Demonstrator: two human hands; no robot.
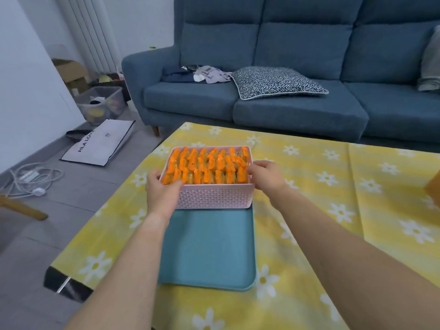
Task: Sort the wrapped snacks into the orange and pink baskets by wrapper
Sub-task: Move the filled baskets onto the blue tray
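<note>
A pink perforated basket [215, 196] sits on the yellow flowered tablecloth, at the far edge of a teal tray [209, 253]. It is packed with several rows of snacks in orange wrappers [207, 166]. My left hand [160, 189] grips the basket's near left corner, thumb over the rim. My right hand [266, 175] holds the right rim, fingers curled at its edge. An orange thing [433, 186] that may be the orange basket shows only as a sliver at the right edge of the frame.
The teal tray in front of me holds nothing. A blue sofa [285, 103] with a patterned cushion and clothes stands behind the table. On the floor to the left lie a white bag, cables and a plastic bin. The table's left edge is close to my left arm.
</note>
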